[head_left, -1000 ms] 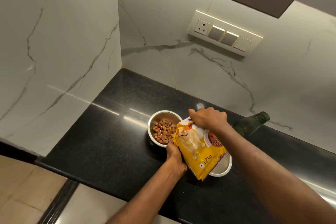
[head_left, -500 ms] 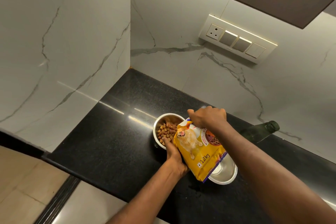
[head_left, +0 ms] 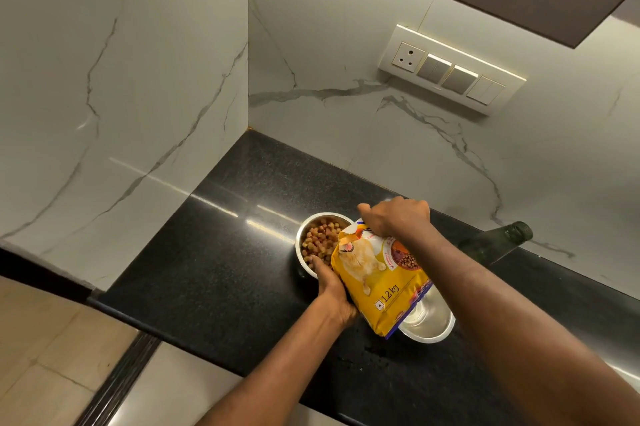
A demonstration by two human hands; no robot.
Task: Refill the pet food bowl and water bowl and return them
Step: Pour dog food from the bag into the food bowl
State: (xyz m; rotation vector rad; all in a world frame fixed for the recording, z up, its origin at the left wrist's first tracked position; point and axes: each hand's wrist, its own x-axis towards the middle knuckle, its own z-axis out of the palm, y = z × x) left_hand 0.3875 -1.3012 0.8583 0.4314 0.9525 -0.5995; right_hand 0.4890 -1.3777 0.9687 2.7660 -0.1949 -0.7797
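A steel food bowl [head_left: 302,238] holding brown and tan kibble [head_left: 320,240] stands on the black counter [head_left: 221,263]. Over its right side tilts a yellow pet food bag [head_left: 377,283] marked 1.2 kg, its mouth toward the bowl. My right hand [head_left: 396,218] grips the bag's top end. My left hand [head_left: 330,290] holds the bag's left side from below, fingers by the bowl's rim. A second steel bowl [head_left: 431,327], shiny inside, sits to the right, partly hidden under the bag.
A dark green glass bottle [head_left: 495,245] stands behind my right forearm near the marble back wall. A switch and socket panel [head_left: 450,71] is on that wall. A marble side wall closes the counter's left end. Tiled floor [head_left: 38,356] lies below the counter's front edge.
More kibble fills the bowl than a second ago. The bag stays tilted in both hands, and the view has shifted slightly.
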